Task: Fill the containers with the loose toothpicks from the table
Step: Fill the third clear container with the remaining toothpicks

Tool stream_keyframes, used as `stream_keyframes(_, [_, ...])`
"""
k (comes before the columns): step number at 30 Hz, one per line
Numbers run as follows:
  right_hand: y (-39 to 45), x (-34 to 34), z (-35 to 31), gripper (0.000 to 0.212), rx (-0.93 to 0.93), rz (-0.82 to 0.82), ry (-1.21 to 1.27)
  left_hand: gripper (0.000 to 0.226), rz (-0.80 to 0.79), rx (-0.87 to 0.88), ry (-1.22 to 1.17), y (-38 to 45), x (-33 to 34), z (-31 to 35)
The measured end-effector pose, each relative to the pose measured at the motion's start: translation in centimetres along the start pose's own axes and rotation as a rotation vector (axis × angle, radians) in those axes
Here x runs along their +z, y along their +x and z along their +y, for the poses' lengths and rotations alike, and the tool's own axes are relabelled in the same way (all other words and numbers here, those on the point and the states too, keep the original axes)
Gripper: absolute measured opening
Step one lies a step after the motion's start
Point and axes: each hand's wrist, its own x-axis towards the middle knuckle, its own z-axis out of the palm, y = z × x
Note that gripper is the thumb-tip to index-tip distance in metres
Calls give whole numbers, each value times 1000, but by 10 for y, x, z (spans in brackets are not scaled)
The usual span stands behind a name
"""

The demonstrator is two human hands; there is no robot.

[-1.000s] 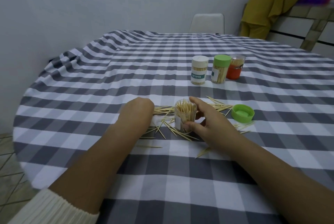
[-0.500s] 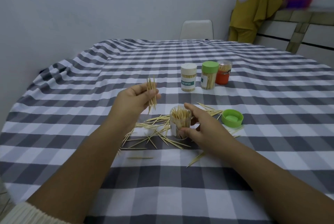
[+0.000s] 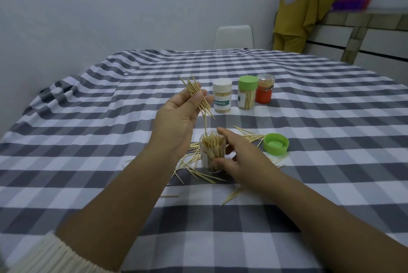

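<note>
the left hand is raised, palm up, pinching a bundle of toothpicks above the open jar, which the right hand grips on the checked tablecloth. loose toothpicks lie around it, partly hidden. a green lid sits right; three closed jars stand behind.

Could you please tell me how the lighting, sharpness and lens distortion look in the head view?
Head view: soft, even, cool light with faint shadows; no glare; left hand and open jar reasonably sharp; wide-angle lens bows the tablecloth stripes toward the edges.
</note>
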Motion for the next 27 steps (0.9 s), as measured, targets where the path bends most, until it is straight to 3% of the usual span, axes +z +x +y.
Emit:
stream_keyframes(7, [1,2,2,71,-18,10,30,14,-14,-80,90,-14,-8,-14])
stream_keyframes(14, [2,2,3,67,-50,17,47,13,-18,-226,391,-26,-18,-18])
stream_keyframes(19, [2,2,3,66,-46,16,53,28,-3,-221,350,-24,-18,-15])
stream_keyframes(27, [3,3,3,65,-64,17,81,17,2,-145,565,-24,-21,-16])
